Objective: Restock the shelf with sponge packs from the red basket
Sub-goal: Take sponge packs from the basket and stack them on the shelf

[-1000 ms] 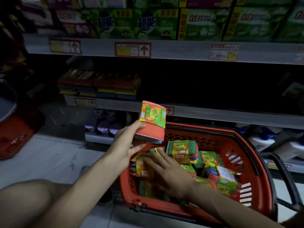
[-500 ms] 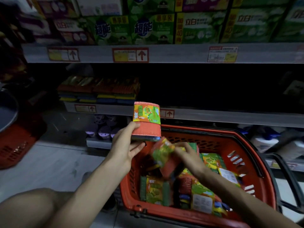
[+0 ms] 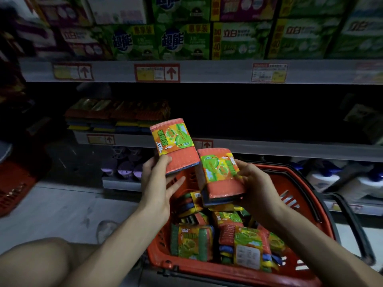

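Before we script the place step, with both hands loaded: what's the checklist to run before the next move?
1. Left hand grips the upper sponge pack: ok.
2. Right hand grips the lower sponge pack: ok.
3. Both packs are lifted above the red basket: ok.
4. Packs are apart from each other: cannot tell, their corners meet in this view.
5. Free room on the shelf to the right of the sponge stack: cannot tell, too dark.
6. More packs are left in the basket: ok.
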`<state>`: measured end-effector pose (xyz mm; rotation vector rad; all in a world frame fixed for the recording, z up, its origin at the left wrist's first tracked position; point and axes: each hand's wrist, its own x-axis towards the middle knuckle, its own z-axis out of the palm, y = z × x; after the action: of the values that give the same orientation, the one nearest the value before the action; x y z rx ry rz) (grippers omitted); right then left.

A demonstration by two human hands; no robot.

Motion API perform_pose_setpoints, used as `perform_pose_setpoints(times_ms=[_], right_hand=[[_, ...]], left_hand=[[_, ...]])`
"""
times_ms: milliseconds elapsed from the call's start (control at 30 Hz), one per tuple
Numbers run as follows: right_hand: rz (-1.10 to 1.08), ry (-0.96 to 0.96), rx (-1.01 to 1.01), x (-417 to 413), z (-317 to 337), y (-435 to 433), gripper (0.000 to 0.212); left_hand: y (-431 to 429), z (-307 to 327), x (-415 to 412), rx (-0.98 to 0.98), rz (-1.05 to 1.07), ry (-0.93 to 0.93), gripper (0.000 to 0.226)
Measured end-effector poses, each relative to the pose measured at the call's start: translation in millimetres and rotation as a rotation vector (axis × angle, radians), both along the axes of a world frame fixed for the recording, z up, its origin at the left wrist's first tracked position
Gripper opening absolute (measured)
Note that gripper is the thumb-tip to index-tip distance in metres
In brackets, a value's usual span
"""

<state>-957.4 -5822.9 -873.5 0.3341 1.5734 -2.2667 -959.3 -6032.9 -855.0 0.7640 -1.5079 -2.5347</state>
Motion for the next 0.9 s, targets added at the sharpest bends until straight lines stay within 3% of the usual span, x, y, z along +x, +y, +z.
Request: perform_pose_setpoints(times_ms=[133, 333, 467, 567, 700, 800, 900], right_hand=[[-0.029, 0.044, 0.213, 6.9, 9.8, -3.0, 0.062], [-0.051, 0.177, 0.307, 3.0, 20.8, 12.2, 0.075], [0.052, 0.276, 0.384, -3.0, 31.6, 23.1, 0.050], [0.131, 0.209, 0.281, -8.1, 38.9, 24.3, 0.037], [0.188, 0.053, 0.220, -12.6, 42.9, 15.1, 0.054], [0.171, 0.179, 0.409, -8.4, 38.4, 5.2, 0.048], [0.187, 0.504, 0.842, -4.0, 26.5, 0.3, 0.041]], left_hand=[[6.9, 0.7, 0.2, 0.031, -0.023, 0.009, 0.021], [11.6, -3.1, 0.4, 0.025, -0.054, -0.012, 0.031], [4.7, -3.4, -3.2, 0.001, -0.016, -0.025, 0.035], [-3.2, -3.1, -4.3, -0.022, -0.003, -0.028, 0.035], [-10.4, -5.8, -0.7, -0.051, -0.008, -0.005, 0.035], [-8.9, -6.1, 1.3, -0.038, -0.015, -0.003, 0.033], [-8.4, -6.7, 1.3, -0.047, 0.001, -0.002, 0.034]])
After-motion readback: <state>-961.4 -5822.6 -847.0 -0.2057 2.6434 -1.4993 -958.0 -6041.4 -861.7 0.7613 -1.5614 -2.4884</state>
